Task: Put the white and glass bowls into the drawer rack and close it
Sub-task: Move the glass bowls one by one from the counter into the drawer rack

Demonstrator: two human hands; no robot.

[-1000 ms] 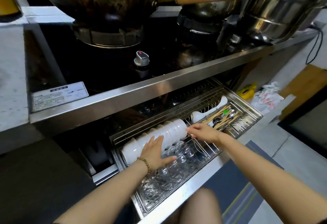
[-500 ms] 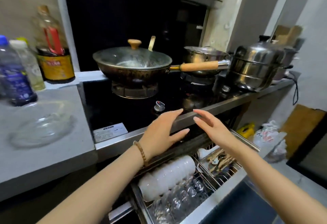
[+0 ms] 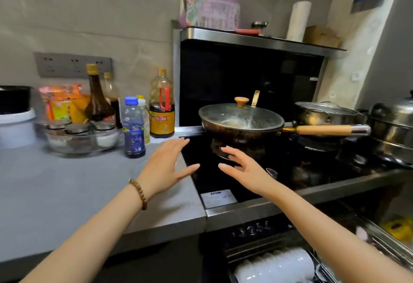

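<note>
I see both hands raised mid-frame over the counter edge and stove, empty, fingers spread. The left hand (image 3: 166, 166), with a bead bracelet (image 3: 139, 193) on its wrist, hovers above the grey counter (image 3: 55, 189); the right hand (image 3: 244, 168) floats before the lidded wok (image 3: 241, 124). At the bottom right the drawer rack (image 3: 380, 244) stands pulled out, a row of white bowls (image 3: 277, 267) lying in it. Bottles (image 3: 133, 126) stand at centre left.

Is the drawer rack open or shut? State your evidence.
Open. The drawer rack juts out below the stove's front, with the row of white bowls showing inside it. Both hands are up over the counter, empty.
</note>
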